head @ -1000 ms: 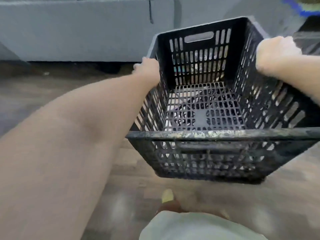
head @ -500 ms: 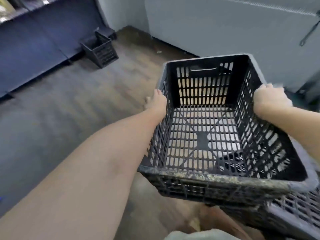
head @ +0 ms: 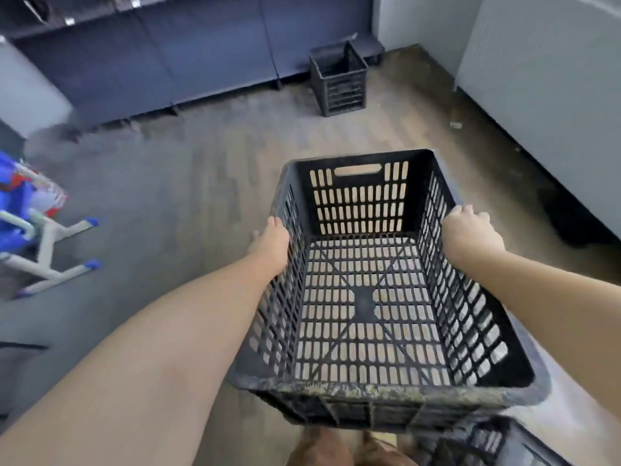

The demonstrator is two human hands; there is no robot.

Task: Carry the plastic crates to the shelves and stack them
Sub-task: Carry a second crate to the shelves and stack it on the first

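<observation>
I hold an empty black slatted plastic crate (head: 366, 391) out in front of me, above the floor. My left hand (head: 274, 242) grips its left rim and my right hand (head: 470, 230) grips its right rim. Its near rim is scuffed and dirty. A stack of black crates (head: 337, 80) stands on the floor far ahead, against the dark blue shelving (head: 188, 58). The edge of another black crate (head: 480, 442) shows below the one I carry, at the bottom right.
A pale grey cabinet wall (head: 544, 95) runs along the right. A blue and white metal stand (head: 47, 237) sits at the left edge. Wood-pattern floor (head: 201, 183) lies open between me and the shelving.
The view has swung left from the grey wall toward the blue shelving. The far crate stack has moved from the upper left to ahead of me. Both hands keep their grip on the crate.
</observation>
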